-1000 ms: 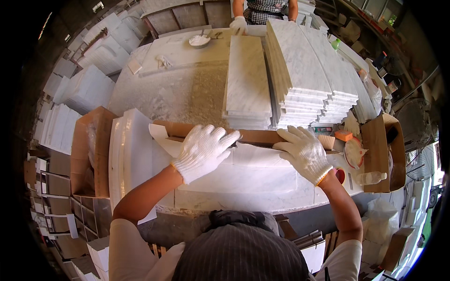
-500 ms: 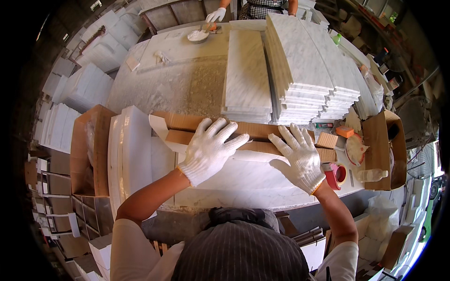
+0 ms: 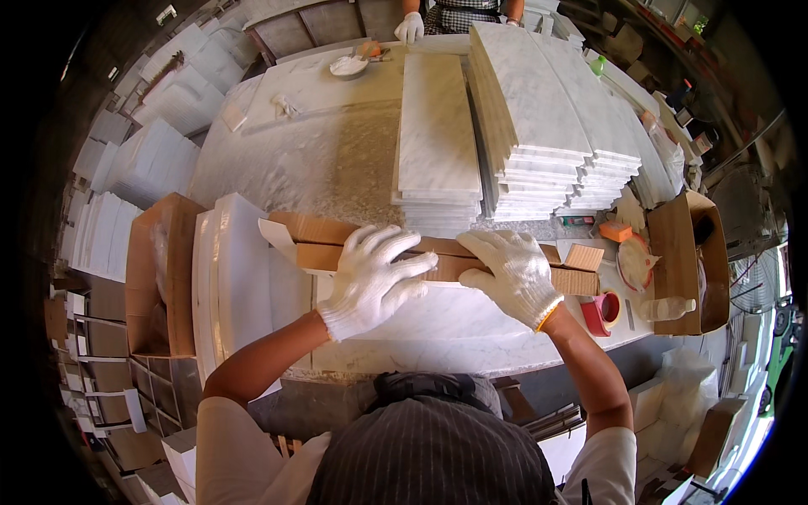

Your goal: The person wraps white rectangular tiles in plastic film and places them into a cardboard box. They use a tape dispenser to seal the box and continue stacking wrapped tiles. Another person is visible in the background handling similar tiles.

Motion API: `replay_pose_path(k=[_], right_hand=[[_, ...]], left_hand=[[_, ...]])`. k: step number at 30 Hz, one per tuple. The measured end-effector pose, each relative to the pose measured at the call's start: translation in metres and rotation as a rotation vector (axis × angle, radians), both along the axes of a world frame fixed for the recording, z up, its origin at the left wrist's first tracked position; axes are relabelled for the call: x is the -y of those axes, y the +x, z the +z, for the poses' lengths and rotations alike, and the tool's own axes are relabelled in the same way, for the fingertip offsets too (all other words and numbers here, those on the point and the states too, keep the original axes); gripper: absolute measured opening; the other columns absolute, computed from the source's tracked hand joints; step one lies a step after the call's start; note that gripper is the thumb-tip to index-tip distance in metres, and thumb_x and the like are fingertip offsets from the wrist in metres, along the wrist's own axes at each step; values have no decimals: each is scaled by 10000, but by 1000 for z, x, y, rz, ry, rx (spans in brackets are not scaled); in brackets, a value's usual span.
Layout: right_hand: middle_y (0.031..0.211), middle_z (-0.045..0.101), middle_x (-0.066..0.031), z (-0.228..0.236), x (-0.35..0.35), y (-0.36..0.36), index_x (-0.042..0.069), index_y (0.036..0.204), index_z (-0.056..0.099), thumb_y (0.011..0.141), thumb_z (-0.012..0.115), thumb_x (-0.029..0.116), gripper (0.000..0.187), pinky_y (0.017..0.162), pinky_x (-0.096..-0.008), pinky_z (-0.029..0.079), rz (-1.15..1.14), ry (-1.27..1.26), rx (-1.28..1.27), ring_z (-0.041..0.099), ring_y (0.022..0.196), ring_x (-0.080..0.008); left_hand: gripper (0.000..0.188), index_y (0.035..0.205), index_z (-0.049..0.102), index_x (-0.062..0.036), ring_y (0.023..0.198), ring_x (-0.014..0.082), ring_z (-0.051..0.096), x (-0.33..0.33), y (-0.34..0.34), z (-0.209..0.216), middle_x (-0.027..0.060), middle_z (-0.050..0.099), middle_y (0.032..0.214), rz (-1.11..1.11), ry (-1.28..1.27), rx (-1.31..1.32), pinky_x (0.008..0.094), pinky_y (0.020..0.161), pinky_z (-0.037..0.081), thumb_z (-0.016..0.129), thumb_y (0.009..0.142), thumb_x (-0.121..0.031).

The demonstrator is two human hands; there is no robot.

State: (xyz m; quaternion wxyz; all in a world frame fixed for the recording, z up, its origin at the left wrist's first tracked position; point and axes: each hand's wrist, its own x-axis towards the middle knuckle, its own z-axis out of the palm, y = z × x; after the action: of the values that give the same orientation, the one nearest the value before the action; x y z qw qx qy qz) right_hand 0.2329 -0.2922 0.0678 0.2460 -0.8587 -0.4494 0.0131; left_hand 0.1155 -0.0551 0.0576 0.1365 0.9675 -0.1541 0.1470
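Observation:
A long, narrow cardboard box (image 3: pixel 316 256) lies crosswise on the table in front of me, its brown top flaps folded inward along a middle seam. My left hand (image 3: pixel 369 284), in a white knitted glove, rests on the flaps left of centre with its fingers apart. Gloved the same way, my right hand (image 3: pixel 515 271) lies over the box right of centre, fingers bent toward the left hand and thumb apart. Both palms press from the near side. At the box's right end a small flap (image 3: pixel 582 256) sticks up, and a white-faced flap (image 3: pixel 278 238) stands out at the left end.
Stacked marble slabs (image 3: pixel 539 109) stand beyond the box. At right are a red tape dispenser (image 3: pixel 599 314), a plastic bottle (image 3: pixel 669 309), an orange block (image 3: pixel 615 231) and an open carton (image 3: pixel 673 269). Another carton (image 3: pixel 164 278) stands left. Across the table, a co-worker's gloved hand (image 3: pixel 410 28) shows.
My right hand has shifted left along the box, its fingers more bent. My left hand has slid slightly down. The co-worker's gloved hand has moved right, away from the white bowl.

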Motion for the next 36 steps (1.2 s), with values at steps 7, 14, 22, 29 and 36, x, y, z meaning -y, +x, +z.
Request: replay_pose_path(k=[7, 14, 22, 29, 36], right_hand=[[891, 694, -95, -18, -6, -3, 96, 1026, 702, 852, 669, 309, 277, 814, -438, 469, -21, 20, 136, 647, 853, -302], [821, 683, -121, -4, -43, -14, 114, 1084, 687, 892, 635, 332, 294, 728, -459, 503, 119, 24, -20, 655, 804, -356], [796, 686, -122, -6, -37, -11, 133, 1045, 693, 917, 616, 352, 265, 613, -431, 519, 130, -64, 23, 670, 703, -314], [773, 681, -123, -6, -47, -10, 122, 981, 713, 915, 608, 357, 265, 648, -436, 526, 90, -88, -5, 672, 732, -323], [760, 679, -127, -12, -48, -4, 109, 969, 711, 919, 605, 348, 266, 646, -432, 523, 113, -68, 18, 669, 722, -324]], left_hand=[[467, 1213, 635, -89, 1073, 289, 619, 4, 27, 19, 119, 682, 1131, 112, 71, -323, 432, 960, 432, 717, 851, -372], [377, 1015, 680, -93, 864, 281, 658, 6, 18, -6, 99, 692, 853, 129, 224, -224, 411, 803, 494, 711, 827, -418], [1024, 1491, 434, -196, 1420, 302, 365, -54, -2, 65, 128, 447, 1508, 59, 237, -309, 522, 1200, 224, 888, 599, -409], [593, 1417, 526, -110, 1423, 320, 370, -140, -62, 52, 175, 448, 1501, 370, 197, -291, 427, 1212, 256, 664, 841, -138], [559, 1404, 520, -13, 1476, 339, 278, -122, -93, 15, 157, 421, 1529, 419, -213, -188, 430, 1201, 257, 645, 872, -127]])
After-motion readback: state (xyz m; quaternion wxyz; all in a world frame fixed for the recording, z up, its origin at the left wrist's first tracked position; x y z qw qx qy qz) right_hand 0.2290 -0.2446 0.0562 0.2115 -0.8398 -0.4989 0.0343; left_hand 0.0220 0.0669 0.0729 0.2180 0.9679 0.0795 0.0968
